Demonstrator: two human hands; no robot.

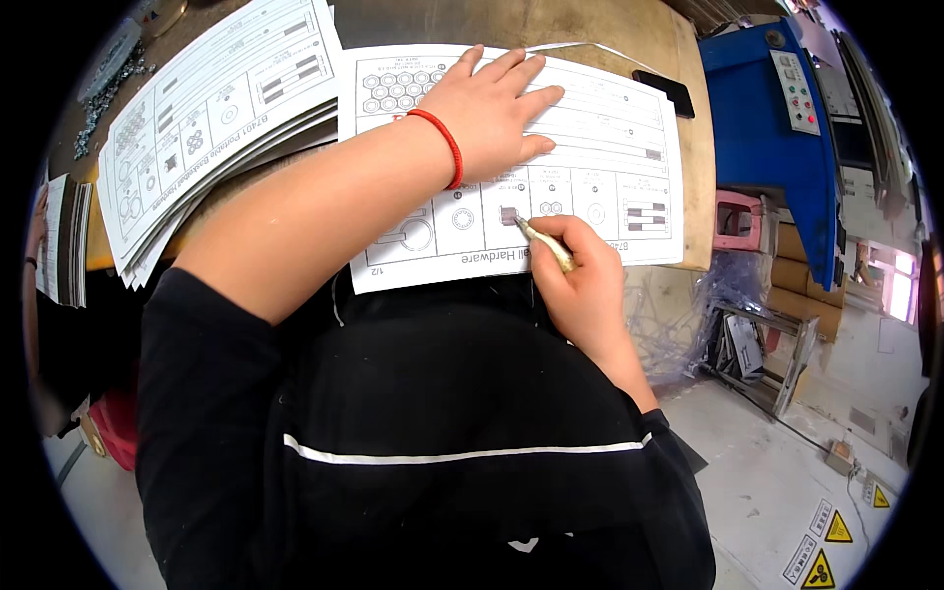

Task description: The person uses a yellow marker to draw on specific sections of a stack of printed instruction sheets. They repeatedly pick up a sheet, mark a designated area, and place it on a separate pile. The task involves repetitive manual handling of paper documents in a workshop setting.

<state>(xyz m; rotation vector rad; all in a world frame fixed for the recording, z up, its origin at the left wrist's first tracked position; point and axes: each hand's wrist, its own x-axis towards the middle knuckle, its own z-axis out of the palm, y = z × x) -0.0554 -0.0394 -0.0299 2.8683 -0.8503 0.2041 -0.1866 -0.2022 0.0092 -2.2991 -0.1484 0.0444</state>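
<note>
My left hand (497, 113) lies flat with fingers spread on a printed sheet (580, 98), across its upper middle. The sheet carries line drawings of nuts, washers and other hardware in boxes, and appears upside down to me. A red braided band (442, 143) circles my left wrist. My right hand (585, 280) is closed around a pen-like tool (551, 244) with a pale yellowish body. Its tip meets the sheet, or hovers just over it, beside a small dark printed drawing in the lower row of boxes. Part of the tool is hidden by my fingers.
A stack of similar printed sheets (216, 128) lies to the left on the wooden table (629, 39). Small metal parts (98, 103) sit at the far left. A black phone (664, 91) is beyond the sheet. Right of the table stand a blue machine (757, 128) and a pink stool (737, 218).
</note>
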